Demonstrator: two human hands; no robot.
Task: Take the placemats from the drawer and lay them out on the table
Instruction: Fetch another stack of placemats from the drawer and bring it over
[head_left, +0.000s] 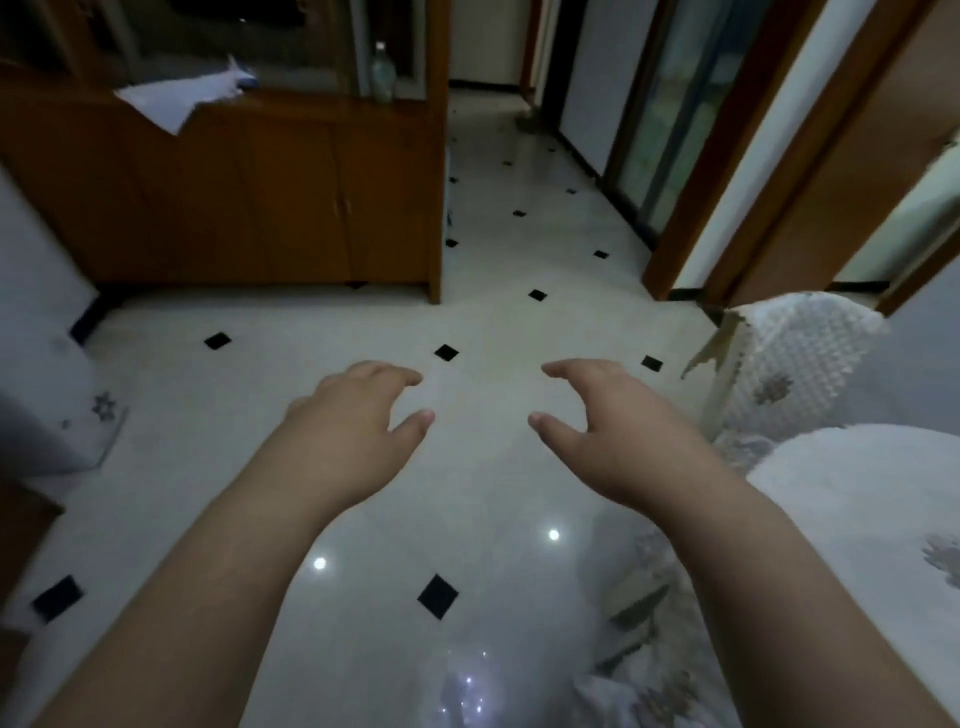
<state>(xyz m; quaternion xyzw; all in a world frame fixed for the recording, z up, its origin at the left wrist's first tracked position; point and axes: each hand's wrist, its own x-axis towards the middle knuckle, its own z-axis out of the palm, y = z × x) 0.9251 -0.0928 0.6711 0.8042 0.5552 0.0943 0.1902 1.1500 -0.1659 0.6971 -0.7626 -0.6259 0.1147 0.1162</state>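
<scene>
**White tile, bare hands, no placemats in sight**

White glossy floor tiles (311, 467) with small black diamond insets fill most of the view, with two bright light spots reflected in them. Both forearms reach forward over this floor. The left hand (358, 415) is held palm down, its fingers loosely curved and apart from the thumb, holding nothing. The right hand (608, 421) mirrors it, fingers gently bent, thumb spread, also holding nothing. The two hands are near each other with a gap of bare floor between their fingertips, and neither touches anything.

The placemats cannot be seen anywhere, and no drawer can be picked out either. The brown wooden cabinet (260, 197) with closed doors stands ahead on the left; a sheet of white paper (176, 98) lies on its ledge, hanging over the front edge, and a clear bottle (383, 73) stands farther right on the same ledge. To the right of the cabinet a corridor runs away between brown wooden door frames (727, 171). At the right edge is white patterned fabric (800, 364) draped over furniture, and more pale cloth (47, 364) shows at the left edge. The frame is dim and slightly blurred.
</scene>
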